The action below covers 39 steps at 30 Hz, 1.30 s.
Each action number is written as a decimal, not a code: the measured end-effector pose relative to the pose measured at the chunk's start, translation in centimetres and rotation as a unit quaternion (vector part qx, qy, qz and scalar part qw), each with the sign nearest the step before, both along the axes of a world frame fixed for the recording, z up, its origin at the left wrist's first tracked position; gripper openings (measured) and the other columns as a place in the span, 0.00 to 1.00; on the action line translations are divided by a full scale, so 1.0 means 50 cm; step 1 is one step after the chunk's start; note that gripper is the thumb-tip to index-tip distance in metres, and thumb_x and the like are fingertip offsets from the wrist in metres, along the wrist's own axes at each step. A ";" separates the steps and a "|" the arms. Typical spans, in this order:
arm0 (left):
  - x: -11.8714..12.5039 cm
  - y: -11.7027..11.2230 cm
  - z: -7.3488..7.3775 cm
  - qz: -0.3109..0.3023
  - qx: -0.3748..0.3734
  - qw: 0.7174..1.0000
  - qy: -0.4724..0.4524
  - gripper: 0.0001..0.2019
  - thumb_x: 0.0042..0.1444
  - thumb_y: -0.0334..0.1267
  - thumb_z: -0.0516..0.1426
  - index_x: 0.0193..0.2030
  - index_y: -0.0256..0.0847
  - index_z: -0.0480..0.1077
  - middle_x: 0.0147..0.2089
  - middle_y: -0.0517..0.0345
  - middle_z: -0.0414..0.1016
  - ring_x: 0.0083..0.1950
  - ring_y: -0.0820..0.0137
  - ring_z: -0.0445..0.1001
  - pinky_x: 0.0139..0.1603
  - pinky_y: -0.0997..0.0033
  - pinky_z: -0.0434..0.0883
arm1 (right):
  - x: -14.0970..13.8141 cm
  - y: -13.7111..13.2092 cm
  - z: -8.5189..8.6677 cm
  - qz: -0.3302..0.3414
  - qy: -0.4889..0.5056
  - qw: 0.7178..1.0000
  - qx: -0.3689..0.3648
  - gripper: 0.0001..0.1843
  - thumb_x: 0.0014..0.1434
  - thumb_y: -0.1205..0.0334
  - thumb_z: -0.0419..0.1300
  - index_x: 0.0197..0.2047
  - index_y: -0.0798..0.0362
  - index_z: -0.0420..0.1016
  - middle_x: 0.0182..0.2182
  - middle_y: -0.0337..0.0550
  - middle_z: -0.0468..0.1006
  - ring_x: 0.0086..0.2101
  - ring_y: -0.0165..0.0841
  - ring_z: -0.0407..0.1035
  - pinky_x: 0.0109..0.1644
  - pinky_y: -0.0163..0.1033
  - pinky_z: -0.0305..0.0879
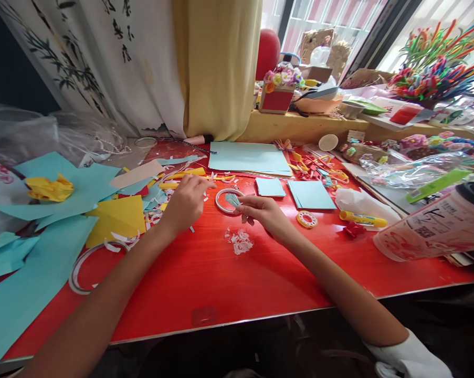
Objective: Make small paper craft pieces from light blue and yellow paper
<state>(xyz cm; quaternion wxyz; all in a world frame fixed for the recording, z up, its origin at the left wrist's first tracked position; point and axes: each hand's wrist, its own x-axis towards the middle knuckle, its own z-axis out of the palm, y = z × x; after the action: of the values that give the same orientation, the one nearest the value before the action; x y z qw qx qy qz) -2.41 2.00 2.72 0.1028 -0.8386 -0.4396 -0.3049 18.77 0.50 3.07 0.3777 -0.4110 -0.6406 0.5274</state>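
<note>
My right hand (262, 212) pinches a small folded piece of light blue paper (232, 199) between thumb and fingers. The paper is held over a roll of tape (218, 202) lying on the red table. My left hand (187, 203) hovers left of the roll, beside the paper scraps, fingers loosely bent and partly stretched out, with nothing visible in them. A small heap of whitish shreds (241, 242) lies in front of the roll. Two stacks of blue paper squares, a smaller one (270, 187) and a larger one (311, 195), sit to the right.
Large blue paper sheets (63, 252), a yellow sheet (120, 220) and a bigger tape ring (74, 273) lie at left. Rightward are a small yellow tape roll (306, 219), a yellow glue stick (363, 219) and a lidded cup (429, 226). Blue sheets (248, 156) rest at the back.
</note>
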 end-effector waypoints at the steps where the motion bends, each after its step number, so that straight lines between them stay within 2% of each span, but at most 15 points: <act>1: 0.007 -0.006 0.005 -0.035 0.013 0.999 0.006 0.21 0.53 0.22 0.44 0.48 0.43 0.67 0.46 0.52 0.67 0.48 0.63 0.62 0.49 0.59 0.64 | 0.001 0.000 0.001 0.005 -0.005 1.000 0.002 0.14 0.53 0.61 0.56 0.41 0.59 0.74 0.29 0.46 0.76 0.23 0.25 0.64 0.24 0.32 0.58; 4: 0.026 -0.023 0.010 -0.094 0.026 0.995 0.031 0.23 0.52 0.21 0.44 0.49 0.46 0.68 0.49 0.53 0.65 0.51 0.63 0.59 0.52 0.58 0.62 | 0.003 -0.001 0.000 0.015 -0.015 1.000 0.016 0.16 0.53 0.60 0.56 0.42 0.59 0.75 0.25 0.42 0.73 0.23 0.24 0.60 0.25 0.32 0.56; 8: 0.037 -0.031 0.006 -0.113 -0.010 0.993 0.020 0.25 0.51 0.20 0.45 0.49 0.49 0.68 0.51 0.54 0.64 0.52 0.63 0.58 0.53 0.55 0.62 | 0.006 -0.001 -0.003 0.018 -0.043 0.999 0.025 0.15 0.54 0.60 0.55 0.41 0.57 0.77 0.19 0.37 0.67 0.22 0.24 0.58 0.26 0.32 0.55; 12: 0.042 -0.036 0.014 -0.109 -0.060 0.989 -0.081 0.21 0.53 0.21 0.45 0.44 0.48 0.71 0.49 0.56 0.65 0.51 0.65 0.60 0.53 0.57 0.61 | 0.009 0.001 -0.002 0.017 -0.067 0.997 0.017 0.14 0.54 0.59 0.55 0.36 0.58 0.78 0.20 0.38 0.66 0.23 0.25 0.58 0.26 0.32 0.54; 16: 0.050 -0.038 0.022 -0.074 -0.129 0.970 -0.191 0.13 0.57 0.31 0.48 0.45 0.45 0.69 0.45 0.56 0.68 0.49 0.68 0.65 0.51 0.63 0.63 | 0.009 0.002 0.004 0.019 -0.084 0.996 0.014 0.14 0.54 0.58 0.55 0.33 0.59 0.77 0.19 0.37 0.66 0.22 0.24 0.57 0.26 0.33 0.53; 20: 0.048 -0.029 0.015 -0.069 -0.214 0.956 -0.186 0.09 0.56 0.39 0.51 0.37 0.42 0.71 0.37 0.58 0.72 0.41 0.69 0.68 0.43 0.68 0.65 | 0.007 -0.003 0.012 0.061 -0.097 0.993 0.017 0.11 0.54 0.61 0.55 0.33 0.58 0.76 0.18 0.35 0.63 0.21 0.24 0.55 0.25 0.32 0.51; 23: 0.040 -0.022 0.012 -0.082 -0.270 0.944 -0.172 0.08 0.54 0.41 0.53 0.33 0.42 0.72 0.35 0.59 0.72 0.39 0.69 0.69 0.41 0.69 0.64 | 0.005 -0.003 0.011 0.077 -0.093 0.993 0.014 0.11 0.54 0.64 0.55 0.38 0.58 0.75 0.19 0.35 0.64 0.21 0.24 0.57 0.25 0.32 0.53; 25: 0.034 -0.016 0.012 -0.080 -0.308 0.930 -0.186 0.08 0.53 0.41 0.53 0.32 0.42 0.72 0.34 0.60 0.73 0.37 0.70 0.70 0.40 0.70 0.65 | 0.003 -0.001 0.007 0.065 -0.078 0.995 0.021 0.14 0.54 0.64 0.55 0.43 0.59 0.73 0.20 0.35 0.65 0.23 0.25 0.60 0.26 0.32 0.56; 28: 0.029 -0.010 0.013 -0.068 -0.344 0.907 -0.236 0.09 0.52 0.42 0.55 0.31 0.41 0.73 0.33 0.60 0.75 0.37 0.70 0.71 0.39 0.71 0.65 | 0.004 0.005 0.001 0.038 -0.045 0.997 0.055 0.17 0.56 0.61 0.54 0.48 0.58 0.69 0.22 0.37 0.68 0.24 0.25 0.63 0.29 0.33 0.60; 32: 0.031 -0.007 0.013 -0.072 -0.367 0.879 -0.298 0.10 0.50 0.43 0.55 0.30 0.39 0.74 0.31 0.58 0.76 0.35 0.69 0.72 0.38 0.70 0.67 | 0.007 0.006 0.004 -0.003 -0.071 0.988 0.137 0.15 0.58 0.59 0.53 0.46 0.56 0.71 0.30 0.41 0.72 0.26 0.25 0.65 0.30 0.33 0.63; 36: 0.028 -0.006 0.016 -0.049 -0.397 0.867 -0.296 0.12 0.48 0.43 0.55 0.31 0.38 0.75 0.30 0.58 0.76 0.34 0.68 0.72 0.39 0.69 0.67 | 0.011 0.003 0.010 0.040 -0.138 0.973 0.178 0.12 0.58 0.61 0.53 0.42 0.55 0.72 0.30 0.42 0.73 0.25 0.25 0.65 0.29 0.32 0.63; 39: 0.015 0.000 0.019 -0.044 -0.453 0.856 -0.244 0.13 0.47 0.45 0.56 0.33 0.39 0.76 0.32 0.59 0.77 0.37 0.67 0.72 0.42 0.70 0.66 | 0.013 0.007 0.002 0.057 -0.231 0.940 0.246 0.10 0.58 0.66 0.53 0.41 0.55 0.74 0.32 0.43 0.74 0.28 0.27 0.66 0.32 0.33 0.62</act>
<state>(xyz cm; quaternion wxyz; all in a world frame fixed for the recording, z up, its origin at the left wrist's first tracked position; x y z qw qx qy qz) -1.64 1.99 3.65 -0.4124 -0.7098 -0.5027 -0.2709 19.43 0.84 3.18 0.2782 -0.3786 -0.8421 0.2647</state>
